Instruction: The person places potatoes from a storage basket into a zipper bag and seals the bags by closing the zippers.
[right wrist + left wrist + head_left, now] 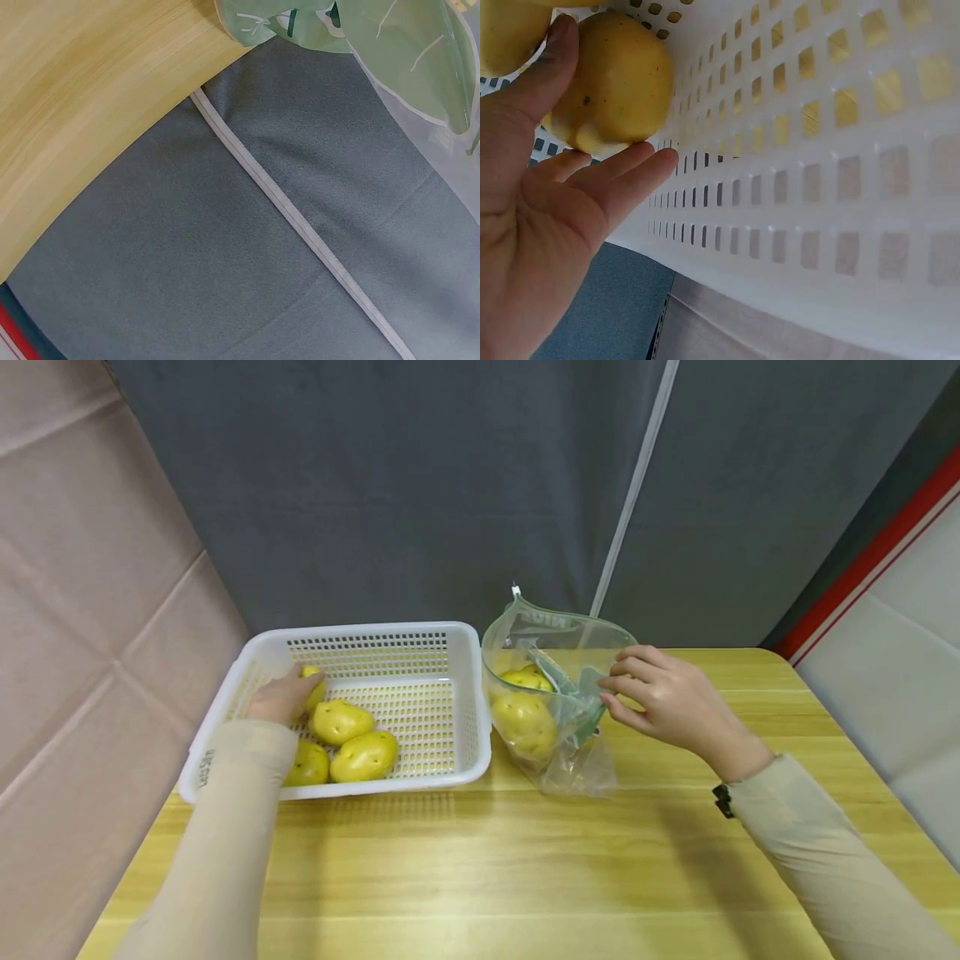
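Note:
My left hand (pixel 279 697) is inside the white basket (pixel 471 710), at its left end. Its thumb and fingers grip a yellow potato (pixel 622 79) from opposite sides, close to the perforated wall. Beside that hand lie several more potatoes, among them one near the middle (pixel 342 722) and one by the front wall (pixel 365 756). To the right of the basket stands a clear zip bag (pixel 577 635) with green print, its mouth spread wide and potatoes (pixel 525 724) inside. My right hand (pixel 660 703) pinches the bag's right edge; the right wrist view does not show its fingers.
The basket and bag stand on a wood-grain table (pixel 480 877). A dark grey curtain (pixel 420 493) hangs behind them, with a pale strip down it. A padded beige wall (pixel 97 610) is at the left, a white panel (pixel 907 627) with a red band at the right.

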### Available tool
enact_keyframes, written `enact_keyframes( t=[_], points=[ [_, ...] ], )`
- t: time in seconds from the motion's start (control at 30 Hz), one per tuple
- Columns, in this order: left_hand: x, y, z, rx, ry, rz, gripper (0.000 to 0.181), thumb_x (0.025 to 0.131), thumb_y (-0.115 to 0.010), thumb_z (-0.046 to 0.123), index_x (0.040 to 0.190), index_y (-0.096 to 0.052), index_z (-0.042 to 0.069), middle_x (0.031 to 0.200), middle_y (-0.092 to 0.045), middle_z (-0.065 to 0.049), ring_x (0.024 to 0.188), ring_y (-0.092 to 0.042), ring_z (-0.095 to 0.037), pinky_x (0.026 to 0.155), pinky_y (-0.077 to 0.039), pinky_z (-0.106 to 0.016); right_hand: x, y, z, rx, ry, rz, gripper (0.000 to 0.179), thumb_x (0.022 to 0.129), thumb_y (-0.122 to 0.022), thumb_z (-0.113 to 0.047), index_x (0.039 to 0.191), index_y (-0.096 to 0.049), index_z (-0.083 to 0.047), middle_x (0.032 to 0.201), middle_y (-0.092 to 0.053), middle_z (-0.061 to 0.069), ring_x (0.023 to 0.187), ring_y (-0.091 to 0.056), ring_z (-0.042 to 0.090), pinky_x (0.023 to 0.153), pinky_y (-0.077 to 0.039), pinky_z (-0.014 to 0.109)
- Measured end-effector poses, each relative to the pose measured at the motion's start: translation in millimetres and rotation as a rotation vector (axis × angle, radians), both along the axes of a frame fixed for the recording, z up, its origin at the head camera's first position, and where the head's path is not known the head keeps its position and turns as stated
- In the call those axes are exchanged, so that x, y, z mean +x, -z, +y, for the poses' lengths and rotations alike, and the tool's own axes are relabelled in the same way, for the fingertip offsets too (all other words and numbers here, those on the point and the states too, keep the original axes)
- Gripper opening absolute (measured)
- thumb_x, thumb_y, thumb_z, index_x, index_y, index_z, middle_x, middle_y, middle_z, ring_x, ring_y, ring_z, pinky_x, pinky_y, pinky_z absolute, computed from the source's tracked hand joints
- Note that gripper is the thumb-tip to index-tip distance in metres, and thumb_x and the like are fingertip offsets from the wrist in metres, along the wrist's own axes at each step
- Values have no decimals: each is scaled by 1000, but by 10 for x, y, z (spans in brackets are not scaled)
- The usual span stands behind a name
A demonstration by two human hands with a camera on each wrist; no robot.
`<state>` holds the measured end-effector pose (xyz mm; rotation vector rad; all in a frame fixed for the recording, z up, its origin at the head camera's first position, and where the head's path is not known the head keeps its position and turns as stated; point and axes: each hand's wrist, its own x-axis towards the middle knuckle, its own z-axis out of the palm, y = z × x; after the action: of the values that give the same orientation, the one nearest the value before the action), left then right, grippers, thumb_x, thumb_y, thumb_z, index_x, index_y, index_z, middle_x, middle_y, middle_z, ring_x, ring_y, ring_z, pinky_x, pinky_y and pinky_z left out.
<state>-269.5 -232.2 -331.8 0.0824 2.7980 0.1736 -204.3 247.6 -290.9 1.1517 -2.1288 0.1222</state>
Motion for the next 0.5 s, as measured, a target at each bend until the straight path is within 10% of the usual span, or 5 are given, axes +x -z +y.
enact_keyframes(
  t=[0.17, 0.5],
  points=[
    [-5, 43, -21, -62, 114, 66, 60, 83, -49, -12, 140, -38, 2, 143, -27, -38, 114, -47, -60, 91, -47, -64, 1, 7, 3, -2, 2, 5, 55, 103, -35, -37, 83, -75, -4, 81, -69, 11, 84, -63, 27, 67, -57, 40],
    [-46, 76, -58, -82, 188, 138, 58, 79, -59, -8, 135, -44, 2, 132, -38, -36, 106, -49, -61, 84, -49, -65, -9, 13, 2, 1, 4, 2, 55, 103, -35, -37, 83, -74, -4, 81, -69, 11, 84, -63, 27, 67, -57, 40]
  ],
)
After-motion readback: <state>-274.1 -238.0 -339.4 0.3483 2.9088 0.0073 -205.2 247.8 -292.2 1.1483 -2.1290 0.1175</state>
